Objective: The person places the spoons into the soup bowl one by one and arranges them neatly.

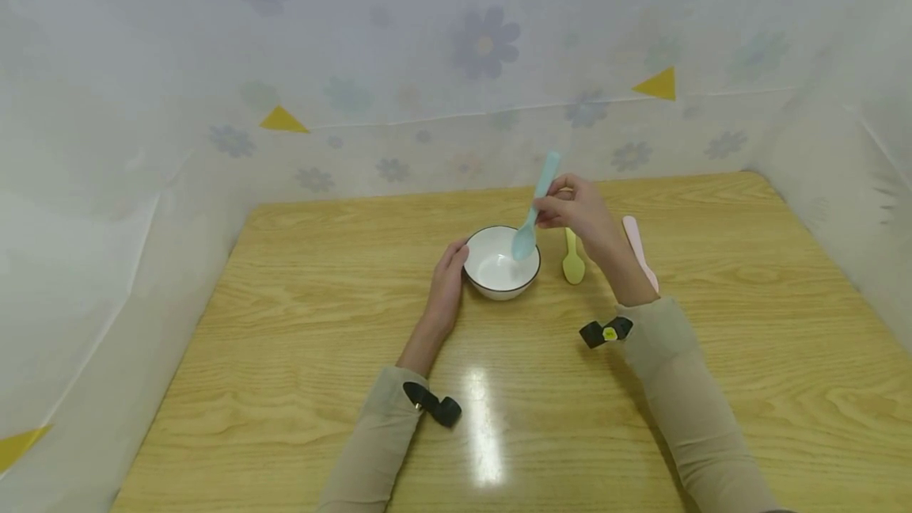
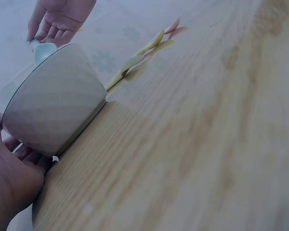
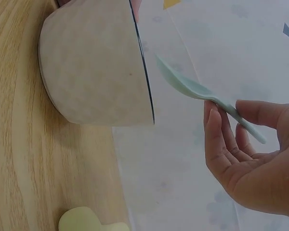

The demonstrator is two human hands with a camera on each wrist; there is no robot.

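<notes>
Here the tabletop (image 1: 299,355) is of light wood with a strong grain, and a lamp makes a bright spot on it near the person. White sheets printed with pale flowers (image 1: 487,40) and small yellow triangles (image 1: 283,120) close it on three sides like low walls.

Near the middle of the tabletop stands a white bowl (image 1: 492,269) with a dark rim. The left hand (image 1: 446,285) lies against its left side, the fingers loosely bent around the wall and touching it. The right hand (image 1: 580,208) pinches the handle of a light blue spoon (image 1: 535,208) between thumb and fingers; the spoon is tilted and its scoop is over the right part of the bowl, at the rim. I cannot tell if it touches the inside.

Just to the right of the bowl a yellow spoon (image 1: 572,259) lies flat, and beside it a pink spoon (image 1: 636,246), partly hidden by the right wrist. Both arms wear beige sleeves (image 1: 684,386).
</notes>
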